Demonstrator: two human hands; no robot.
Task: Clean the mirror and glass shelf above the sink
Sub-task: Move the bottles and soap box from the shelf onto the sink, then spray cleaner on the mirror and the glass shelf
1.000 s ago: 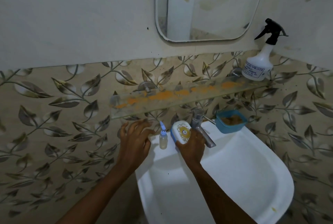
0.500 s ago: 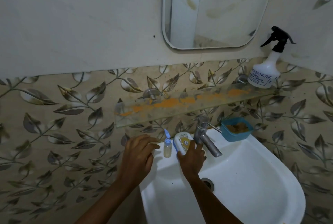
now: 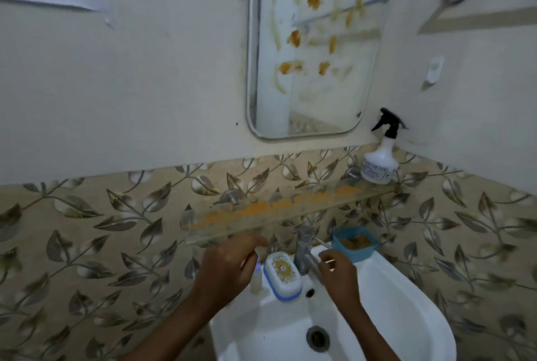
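1. Mirror [image 3: 313, 49]: fixed to the wall above the sink [image 3: 421, 311]. Its glass carries orange-brown blotches and pale streaks from the top to near the bottom edge.
2. Glass shelf [image 3: 290, 205]: mounted on the leaf-patterned tiles between the mirror and the tap [image 3: 304, 246]. An orange smear runs along most of its length. A spray bottle [image 3: 379, 164] stands on its right end, well apart from both hands.
3. Left hand [image 3: 229, 267]: hovers over the back rim of the sink, just below the shelf's front edge. The fingers are loosely bent and hold nothing. A small bottle [image 3: 257, 282] stands partly hidden behind the hand, and a soap box [image 3: 283, 273] lies just beside it on the rim.
4. Right hand [image 3: 338, 276]: close to the tap spout. The fingers are curled inward, but blur hides whether they pinch anything.
5. Blue tub [image 3: 356, 253]: on the rim to the right of the tap, with brown contents inside.
6. Step in hand, as judged: preparation. Neither surface shows a wiped patch, and no cloth is visible.
7. Next move, as judged: a reach up and to the right for the spray bottle, gripped round its neck with one finger on the trigger. The mirror would then be wetted from the top down, so that run-off falls onto the shelf before the shelf is wiped.
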